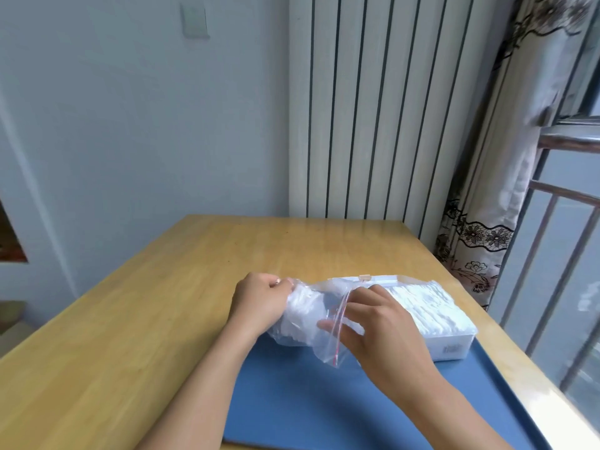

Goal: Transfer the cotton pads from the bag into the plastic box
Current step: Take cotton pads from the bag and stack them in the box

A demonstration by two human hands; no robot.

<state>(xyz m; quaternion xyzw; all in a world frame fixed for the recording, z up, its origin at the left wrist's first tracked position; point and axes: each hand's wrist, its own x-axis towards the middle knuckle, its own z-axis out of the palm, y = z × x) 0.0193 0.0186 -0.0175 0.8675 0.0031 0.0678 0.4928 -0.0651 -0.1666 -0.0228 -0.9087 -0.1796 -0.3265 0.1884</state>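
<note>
At the left of the scene, the closed end of a crinkled clear plastic zip bag is gripped by the left hand, whose fingers are curled around the bunched film. The bag is held low over a flat blue mat, which lies on a pale wooden table. White cotton pads can be seen through the film, gathered toward the left-hand end.

Toward the middle, the bag's mouth with its thin red zip line is turned to the right. The right hand is laid over this mouth; the thumb appears to be tucked inside the opening and the fingers are loosely curved over the film, so the mouth seems to be pinched open, though the exact hold cannot be made out.

At the right, a white rectangular plastic box stands on the mat, touching the bag's mouth. It is already packed with rows of pads on edge.

The pads are judged to be very light, soft and easily crushed or scattered. The film is judged thin, limp and slippery, best held by the bunched end and by the stiffer zip rim.

A small printed label is seen on the box's near side, but nothing on it can be read.
</note>
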